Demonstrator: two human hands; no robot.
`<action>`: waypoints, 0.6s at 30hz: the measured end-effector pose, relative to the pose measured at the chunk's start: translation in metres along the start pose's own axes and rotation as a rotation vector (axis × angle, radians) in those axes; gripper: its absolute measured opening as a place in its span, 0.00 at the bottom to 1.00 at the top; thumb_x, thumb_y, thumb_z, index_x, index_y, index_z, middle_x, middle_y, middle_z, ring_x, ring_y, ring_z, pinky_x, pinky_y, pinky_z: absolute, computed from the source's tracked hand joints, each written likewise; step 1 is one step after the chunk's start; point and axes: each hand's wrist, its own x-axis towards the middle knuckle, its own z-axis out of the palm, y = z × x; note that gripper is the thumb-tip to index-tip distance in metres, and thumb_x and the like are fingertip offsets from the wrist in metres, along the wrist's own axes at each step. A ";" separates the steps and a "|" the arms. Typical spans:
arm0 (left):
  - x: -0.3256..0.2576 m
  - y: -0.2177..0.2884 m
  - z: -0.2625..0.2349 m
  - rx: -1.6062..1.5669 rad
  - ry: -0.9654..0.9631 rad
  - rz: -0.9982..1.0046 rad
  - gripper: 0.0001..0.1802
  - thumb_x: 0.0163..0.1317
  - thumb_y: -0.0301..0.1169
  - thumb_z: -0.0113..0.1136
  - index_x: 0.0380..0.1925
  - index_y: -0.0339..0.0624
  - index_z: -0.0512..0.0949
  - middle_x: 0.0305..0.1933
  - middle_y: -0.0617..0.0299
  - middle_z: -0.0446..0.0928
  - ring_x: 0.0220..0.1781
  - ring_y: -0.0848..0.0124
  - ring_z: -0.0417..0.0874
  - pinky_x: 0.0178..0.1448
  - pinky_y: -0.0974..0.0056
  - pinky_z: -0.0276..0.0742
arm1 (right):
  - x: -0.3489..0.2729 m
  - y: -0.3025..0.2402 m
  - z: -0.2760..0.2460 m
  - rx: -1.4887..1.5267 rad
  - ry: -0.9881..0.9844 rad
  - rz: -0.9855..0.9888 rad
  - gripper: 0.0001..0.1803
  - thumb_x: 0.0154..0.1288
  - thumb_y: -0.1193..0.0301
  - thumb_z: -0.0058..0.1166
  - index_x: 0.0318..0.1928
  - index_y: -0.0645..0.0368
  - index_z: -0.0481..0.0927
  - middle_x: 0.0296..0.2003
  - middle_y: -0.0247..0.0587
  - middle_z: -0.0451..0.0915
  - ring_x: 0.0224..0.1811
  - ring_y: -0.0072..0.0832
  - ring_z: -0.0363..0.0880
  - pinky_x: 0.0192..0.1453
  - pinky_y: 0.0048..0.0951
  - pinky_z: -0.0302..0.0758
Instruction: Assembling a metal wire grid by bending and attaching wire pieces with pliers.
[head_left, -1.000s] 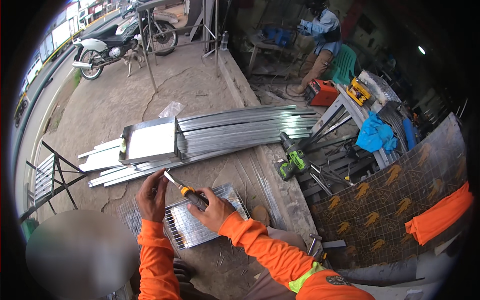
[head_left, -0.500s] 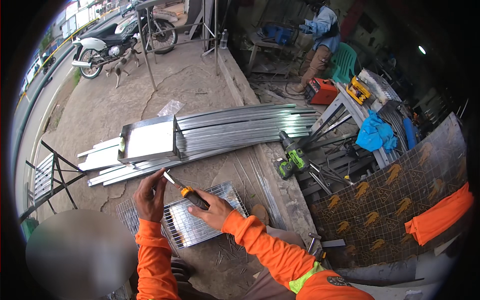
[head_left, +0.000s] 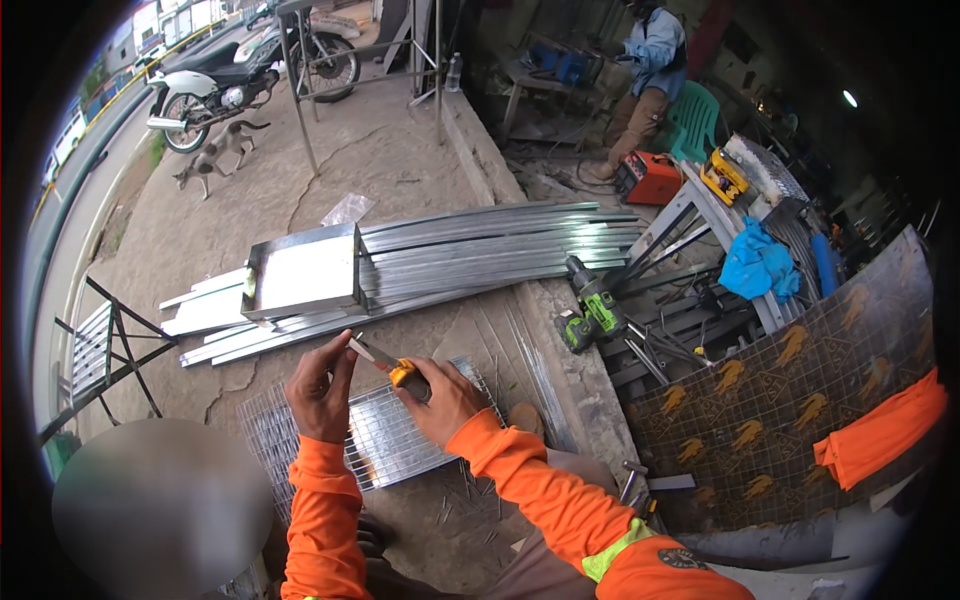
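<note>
My right hand (head_left: 447, 400) is wrapped round a hand tool (head_left: 403, 373) with a yellow-and-black handle and a flat metal blade; its exact kind is unclear. The blade points up and left. At its tip, my left hand (head_left: 322, 390) has thumb and fingers pinched together; whether they grip the blade or something small is hidden. Below both hands, a wire grid (head_left: 372, 462) lies low over the ground with shiny sheet metal under part of it. Just beyond my fingers, an open metal box (head_left: 305, 275) rests on long metal bars (head_left: 450, 262).
A green-and-black cordless drill (head_left: 596, 305) lies on the concrete ledge. To the right are a patterned dark board (head_left: 770, 420), an orange cloth (head_left: 880, 425) and a cluttered metal stand. A black frame (head_left: 118, 345) stands left. Farther off are a cat (head_left: 215, 160), a motorcycle (head_left: 220, 85) and another person (head_left: 650, 70).
Both hands and the tool have shifted slightly right, and the right hand has turned the tool a little. The cat has walked left and nearer, away from the motorcycle.
</note>
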 end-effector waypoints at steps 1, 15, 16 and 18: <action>-0.001 -0.002 0.001 -0.049 0.007 -0.018 0.15 0.65 0.27 0.69 0.51 0.46 0.87 0.34 0.62 0.85 0.31 0.76 0.80 0.35 0.70 0.72 | 0.001 -0.001 -0.002 -0.014 -0.020 0.025 0.27 0.67 0.57 0.63 0.62 0.52 0.74 0.49 0.54 0.81 0.51 0.54 0.82 0.53 0.48 0.80; -0.002 0.003 0.000 -0.023 -0.017 -0.020 0.14 0.66 0.29 0.69 0.51 0.46 0.87 0.36 0.61 0.86 0.34 0.74 0.84 0.41 0.69 0.78 | 0.004 0.001 0.003 -0.038 -0.015 -0.028 0.23 0.69 0.60 0.63 0.57 0.60 0.76 0.46 0.55 0.80 0.48 0.54 0.82 0.52 0.46 0.78; -0.002 0.001 0.000 -0.034 -0.025 -0.013 0.14 0.66 0.29 0.69 0.52 0.46 0.87 0.36 0.61 0.86 0.35 0.75 0.84 0.41 0.69 0.79 | 0.004 0.001 0.004 -0.028 -0.001 -0.021 0.23 0.68 0.60 0.63 0.57 0.60 0.76 0.46 0.55 0.80 0.48 0.55 0.82 0.52 0.46 0.78; -0.003 0.001 -0.001 -0.042 -0.035 -0.007 0.14 0.66 0.29 0.68 0.52 0.46 0.87 0.37 0.60 0.87 0.36 0.75 0.84 0.42 0.69 0.79 | 0.004 0.001 0.005 -0.015 0.013 -0.012 0.22 0.68 0.61 0.63 0.57 0.59 0.76 0.46 0.55 0.80 0.47 0.55 0.82 0.52 0.47 0.78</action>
